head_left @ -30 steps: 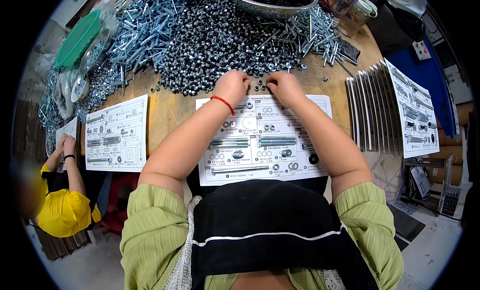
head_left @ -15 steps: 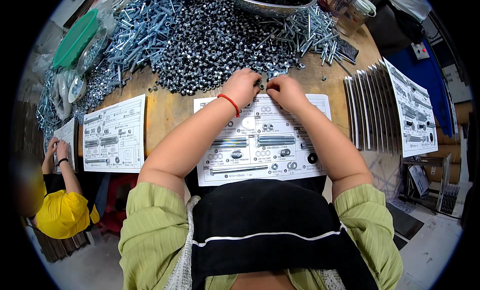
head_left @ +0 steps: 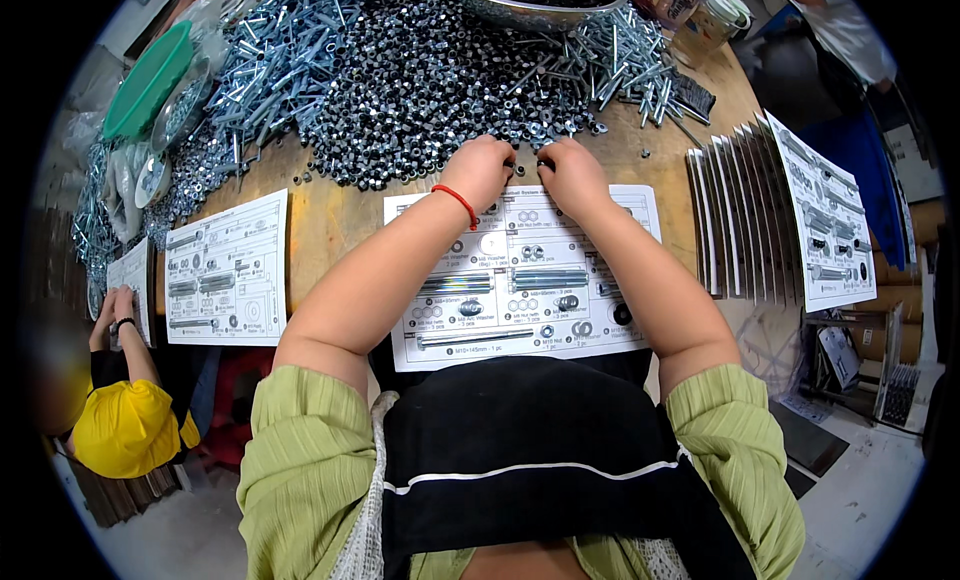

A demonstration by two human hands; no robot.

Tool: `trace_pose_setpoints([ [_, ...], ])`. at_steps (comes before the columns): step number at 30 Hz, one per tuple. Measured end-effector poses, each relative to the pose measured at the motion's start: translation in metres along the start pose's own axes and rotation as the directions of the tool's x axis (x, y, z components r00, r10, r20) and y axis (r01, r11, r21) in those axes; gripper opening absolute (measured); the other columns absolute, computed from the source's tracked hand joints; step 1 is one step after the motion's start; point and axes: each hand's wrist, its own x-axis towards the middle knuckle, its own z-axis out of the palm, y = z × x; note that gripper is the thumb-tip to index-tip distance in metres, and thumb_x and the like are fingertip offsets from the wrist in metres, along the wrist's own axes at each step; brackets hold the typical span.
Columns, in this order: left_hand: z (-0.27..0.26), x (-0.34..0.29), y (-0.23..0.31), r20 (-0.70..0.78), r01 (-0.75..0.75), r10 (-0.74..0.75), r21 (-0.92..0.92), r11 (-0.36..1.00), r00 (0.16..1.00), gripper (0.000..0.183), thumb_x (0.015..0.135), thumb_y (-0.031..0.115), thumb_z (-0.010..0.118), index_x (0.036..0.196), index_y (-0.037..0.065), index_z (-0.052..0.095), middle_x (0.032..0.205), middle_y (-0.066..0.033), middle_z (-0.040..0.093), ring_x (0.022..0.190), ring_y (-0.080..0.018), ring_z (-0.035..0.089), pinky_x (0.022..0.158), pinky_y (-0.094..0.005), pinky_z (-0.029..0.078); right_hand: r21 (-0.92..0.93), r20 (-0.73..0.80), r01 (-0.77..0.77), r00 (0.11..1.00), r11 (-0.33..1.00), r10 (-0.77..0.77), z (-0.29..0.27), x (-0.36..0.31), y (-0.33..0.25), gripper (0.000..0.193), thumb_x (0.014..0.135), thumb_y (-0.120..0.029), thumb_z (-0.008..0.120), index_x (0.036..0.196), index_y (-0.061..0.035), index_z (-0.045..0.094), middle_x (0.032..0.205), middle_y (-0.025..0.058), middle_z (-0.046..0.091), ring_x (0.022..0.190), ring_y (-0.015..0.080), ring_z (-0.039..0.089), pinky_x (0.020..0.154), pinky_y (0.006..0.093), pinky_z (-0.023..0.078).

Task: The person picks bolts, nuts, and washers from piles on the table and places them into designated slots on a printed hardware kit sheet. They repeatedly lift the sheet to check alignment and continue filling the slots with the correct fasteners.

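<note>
At the near edge of a heap of dark and silver hex nuts [head_left: 400, 100], both my hands are closed at the fingertips. My left hand [head_left: 482, 173], with a red cord on its wrist, pinches a dark nut partly hidden by the fingers. A hand's width away, my right hand [head_left: 574, 177] has a small dark nut between thumb and forefinger. One loose nut [head_left: 520, 170] lies between the hands. Below my wrists is a printed parts card [head_left: 460, 355], bearing long bolts [head_left: 550, 279], a longer bolt [head_left: 475, 338], nuts and washers over its printed outlines.
Bolts [head_left: 285, 60] are heaped left of the nuts, more bolts [head_left: 635, 65] at right. A metal bowl [head_left: 540, 18] stands behind. Filled cards [head_left: 820, 215] lean upright at right; another card [head_left: 228, 270] lies left. A co-worker in yellow [head_left: 130, 425] handles a card at far left.
My right hand has shifted slightly right, widening the gap between my hands. My left hand has barely moved. At far left, the co-worker's hands have lowered slightly.
</note>
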Motion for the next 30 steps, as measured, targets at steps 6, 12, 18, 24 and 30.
trace_pose_setpoints([
  [6, -0.007, -0.006, 0.001, -0.041, 0.005, -0.007, -0.039, 0.999, 0.999, 0.016, 0.084, 0.016, 0.067, 0.097, 0.007, 0.071, 0.097, -0.0137, 0.066, 0.094, -0.0323, 0.063, 0.084, -0.0409, 0.051, 0.195, 0.033, -0.104, 0.995, 0.975, 0.099, -0.007, -0.006, 0.004, 0.015, 0.080, -0.013, 0.070, 0.093, -0.0051, 0.074, 0.098, 0.0128, 0.066, 0.093, 0.0324, 0.063, 0.083, 0.0400, 0.050],
  [12, -0.039, -0.041, -0.003, -0.190, -0.022, -0.010, -0.163, 0.986, 0.982, 0.017, 0.082, 0.015, 0.069, 0.095, 0.005, 0.071, 0.092, -0.0121, 0.067, 0.090, -0.0296, 0.064, 0.082, -0.0394, 0.052, 0.161, 0.059, -0.080, 0.996, 0.984, 0.072, -0.016, -0.008, 0.013, 0.017, 0.079, -0.013, 0.071, 0.093, -0.0037, 0.074, 0.095, 0.0129, 0.066, 0.091, 0.0315, 0.063, 0.081, 0.0396, 0.050],
  [18, -0.074, -0.116, -0.014, -0.241, 0.068, -0.163, -0.358, 0.931, 0.957, 0.015, 0.080, 0.001, 0.072, 0.095, 0.002, 0.069, 0.089, -0.0102, 0.064, 0.080, -0.0211, 0.066, 0.068, -0.0302, 0.056, 0.125, 0.098, 0.011, 0.995, 0.992, -0.023, -0.007, -0.002, -0.001, 0.020, 0.081, -0.011, 0.068, 0.099, -0.0054, 0.073, 0.100, 0.0146, 0.065, 0.096, 0.0334, 0.062, 0.086, 0.0405, 0.050],
  [24, -0.082, -0.190, 0.003, -0.073, 0.051, -0.075, -0.290, 0.956, 0.995, 0.017, 0.077, 0.001, 0.072, 0.093, 0.002, 0.067, 0.090, -0.0114, 0.065, 0.085, -0.0292, 0.064, 0.073, -0.0359, 0.053, 0.130, 0.161, 0.134, 0.975, 0.982, -0.154, 0.009, 0.007, -0.008, 0.019, 0.084, -0.016, 0.066, 0.101, -0.0074, 0.072, 0.103, 0.0110, 0.065, 0.099, 0.0315, 0.061, 0.087, 0.0398, 0.050],
  [30, -0.053, -0.216, 0.004, -0.048, -0.110, 0.109, -0.022, 0.994, 0.993, 0.021, 0.073, 0.001, 0.074, 0.093, 0.006, 0.068, 0.092, -0.0078, 0.066, 0.086, -0.0289, 0.063, 0.076, -0.0368, 0.052, 0.171, 0.201, 0.125, 0.967, 0.977, -0.159, 0.011, 0.014, -0.001, 0.020, 0.085, -0.014, 0.068, 0.103, -0.0065, 0.072, 0.103, 0.0096, 0.066, 0.092, 0.0284, 0.065, 0.083, 0.0371, 0.052],
])
